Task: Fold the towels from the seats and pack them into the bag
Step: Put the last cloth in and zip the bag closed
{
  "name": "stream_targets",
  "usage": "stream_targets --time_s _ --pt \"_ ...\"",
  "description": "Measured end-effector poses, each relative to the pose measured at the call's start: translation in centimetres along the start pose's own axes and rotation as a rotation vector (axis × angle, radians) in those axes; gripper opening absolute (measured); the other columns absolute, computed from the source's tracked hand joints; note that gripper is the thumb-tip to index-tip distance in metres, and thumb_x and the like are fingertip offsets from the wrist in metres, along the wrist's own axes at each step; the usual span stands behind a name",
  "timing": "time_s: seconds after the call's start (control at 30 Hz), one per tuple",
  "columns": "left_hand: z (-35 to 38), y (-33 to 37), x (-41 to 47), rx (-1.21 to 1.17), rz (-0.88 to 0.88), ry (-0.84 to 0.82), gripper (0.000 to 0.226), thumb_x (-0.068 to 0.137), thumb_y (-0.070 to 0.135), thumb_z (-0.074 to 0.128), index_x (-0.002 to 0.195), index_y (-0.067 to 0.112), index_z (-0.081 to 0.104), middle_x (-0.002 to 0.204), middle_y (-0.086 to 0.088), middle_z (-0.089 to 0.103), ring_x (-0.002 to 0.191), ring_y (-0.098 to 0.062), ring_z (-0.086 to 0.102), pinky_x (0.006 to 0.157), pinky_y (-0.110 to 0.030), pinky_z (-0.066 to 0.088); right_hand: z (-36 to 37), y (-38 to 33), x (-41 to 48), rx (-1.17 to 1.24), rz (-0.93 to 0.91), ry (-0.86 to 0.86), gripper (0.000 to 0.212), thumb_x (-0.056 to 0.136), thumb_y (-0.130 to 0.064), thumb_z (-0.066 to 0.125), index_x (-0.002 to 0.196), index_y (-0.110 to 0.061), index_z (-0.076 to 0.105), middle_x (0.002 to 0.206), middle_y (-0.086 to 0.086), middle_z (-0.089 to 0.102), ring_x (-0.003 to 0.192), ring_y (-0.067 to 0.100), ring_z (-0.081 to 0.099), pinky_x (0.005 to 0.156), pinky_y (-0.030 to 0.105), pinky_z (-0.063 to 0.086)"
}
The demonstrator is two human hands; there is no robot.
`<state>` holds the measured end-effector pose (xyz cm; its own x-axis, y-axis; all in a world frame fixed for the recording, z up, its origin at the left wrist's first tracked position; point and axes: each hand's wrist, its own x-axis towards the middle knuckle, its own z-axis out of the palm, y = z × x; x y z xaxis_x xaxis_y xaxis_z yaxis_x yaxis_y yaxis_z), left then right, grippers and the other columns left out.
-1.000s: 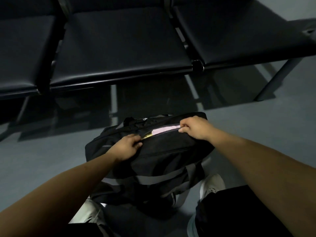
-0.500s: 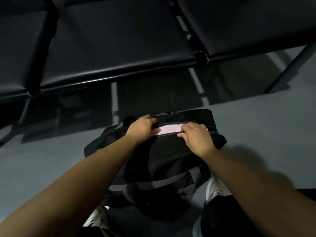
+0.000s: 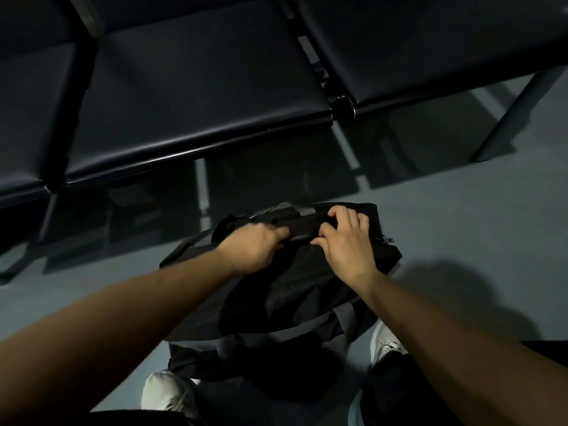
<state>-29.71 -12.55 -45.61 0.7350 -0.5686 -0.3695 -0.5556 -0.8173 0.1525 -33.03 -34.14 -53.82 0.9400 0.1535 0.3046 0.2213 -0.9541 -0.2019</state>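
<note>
Bag [image 3: 307,287] on floor [image 3: 461,229]. Left hand [image 3: 255,250] and right hand [image 3: 344,244] both grip its top edge, left fingers [image 3: 278,233] just left of right fingers [image 3: 338,215]. Seats [image 3: 199,96] beyond the fingertips, well apart. Left shoe [image 3: 166,392] and right shoe [image 3: 387,345] behind the fingers, flanking the bag's near end.

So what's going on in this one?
A person has a black bag on the floor before a row of dark seats. The left hand grips the bag's top, and the right hand pinches the edge beside it. The opening looks drawn shut, its contents hidden.
</note>
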Motion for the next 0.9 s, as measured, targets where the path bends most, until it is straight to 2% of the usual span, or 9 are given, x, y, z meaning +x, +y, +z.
stream_targets --time_s 0.17,0.27,0.37,0.47,0.6,0.7,0.77,0.87,0.9 --pt "3.9 1.7 -0.8 -0.042 -0.039 0.018 0.028 0.104 0.028 0.043 0.127 0.015 0.053 0.120 -0.012 0.062 0.108 -0.036 0.061 0.087 -0.042 0.050 0.2 0.3 -0.7 -0.044 -0.054 -0.065 0.028 0.078 -0.028 0.085 0.082 -0.009 0.065 0.084 0.007 0.060 0.081 0.029 0.061 0.081 0.045 0.049" --pt "5.1 0.2 -1.6 -0.004 -0.125 0.056 0.037 0.102 0.033 0.045 0.133 0.013 0.051 0.130 -0.014 0.053 0.120 -0.036 0.053 0.096 -0.044 0.047 0.0 0.4 -0.2 -0.059 -0.072 -0.084 0.029 0.079 -0.028 0.085 0.079 -0.009 0.062 0.079 0.007 0.060 0.076 0.029 0.062 0.074 0.043 0.050" --pt "5.2 -3.2 -3.8 0.127 -0.274 0.000 0.047 0.099 0.034 0.048 0.141 0.012 0.044 0.135 -0.014 0.048 0.126 -0.035 0.046 0.099 -0.044 0.042 0.1 0.1 0.3 -0.025 -0.058 -0.098 0.032 0.077 -0.025 0.086 0.076 -0.006 0.059 0.075 0.010 0.059 0.071 0.031 0.061 0.068 0.043 0.052" --pt "4.6 -6.2 -6.1 0.168 -0.334 -0.044 0.042 0.103 0.029 0.044 0.142 0.012 0.044 0.140 -0.015 0.049 0.129 -0.033 0.047 0.102 -0.041 0.043 0.0 -0.2 0.6 0.029 -0.046 -0.130 0.032 0.077 -0.021 0.085 0.075 -0.007 0.057 0.073 0.011 0.058 0.070 0.032 0.061 0.066 0.042 0.053" --pt "2.6 -7.1 -7.8 0.179 -0.303 -0.047 0.041 0.106 0.027 0.041 0.145 0.019 0.044 0.143 -0.012 0.051 0.119 -0.033 0.059 0.092 -0.040 0.051 -0.9 -0.7 1.7 0.181 -0.013 -0.085 0.021 0.091 -0.015 0.073 0.084 -0.006 0.055 0.083 0.014 0.058 0.082 0.034 0.058 0.077 0.048 0.053" --pt "-0.6 -7.7 -8.7 0.179 -0.247 -0.027 0.056 0.105 0.032 0.043 0.157 0.037 0.025 0.146 -0.010 0.051 0.118 -0.035 0.061 0.096 -0.041 0.050 -2.5 -1.3 3.5 0.273 -0.024 -0.006 0.020 0.093 -0.012 0.071 0.086 -0.005 0.053 0.082 0.015 0.058 0.080 0.034 0.057 0.076 0.046 0.051" --pt "-1.7 -7.8 -9.0 0.155 -0.202 -0.078 0.057 0.104 0.036 0.044 0.156 0.044 0.023 0.149 -0.007 0.046 0.121 -0.032 0.059 0.099 -0.037 0.047 -3.2 -1.6 3.8 0.275 -0.046 -0.011 0.020 0.093 -0.014 0.070 0.088 -0.004 0.054 0.083 0.016 0.060 0.081 0.035 0.058 0.076 0.047 0.051" --pt "-1.2 -6.1 -8.4 0.021 -0.113 -0.098 0.054 0.096 0.041 0.041 0.147 0.025 0.049 0.146 -0.011 0.045 0.127 -0.032 0.054 0.105 -0.029 0.041 -2.9 -1.7 2.4 0.245 -0.029 -0.065 0.023 0.093 -0.018 0.071 0.087 -0.004 0.055 0.084 0.016 0.061 0.082 0.036 0.059 0.076 0.047 0.051" --pt "-0.7 -5.3 -7.7 -0.031 -0.080 -0.093 0.057 0.094 0.040 0.043 0.145 0.017 0.050 0.147 -0.013 0.044 0.131 -0.033 0.051 0.108 -0.027 0.037 -2.6 -1.7 2.0 0.236 -0.023 -0.092 0.024 0.092 -0.020 0.071 0.086 -0.004 0.054 0.083 0.016 0.062 0.082 0.037 0.060 0.076 0.047 0.050"
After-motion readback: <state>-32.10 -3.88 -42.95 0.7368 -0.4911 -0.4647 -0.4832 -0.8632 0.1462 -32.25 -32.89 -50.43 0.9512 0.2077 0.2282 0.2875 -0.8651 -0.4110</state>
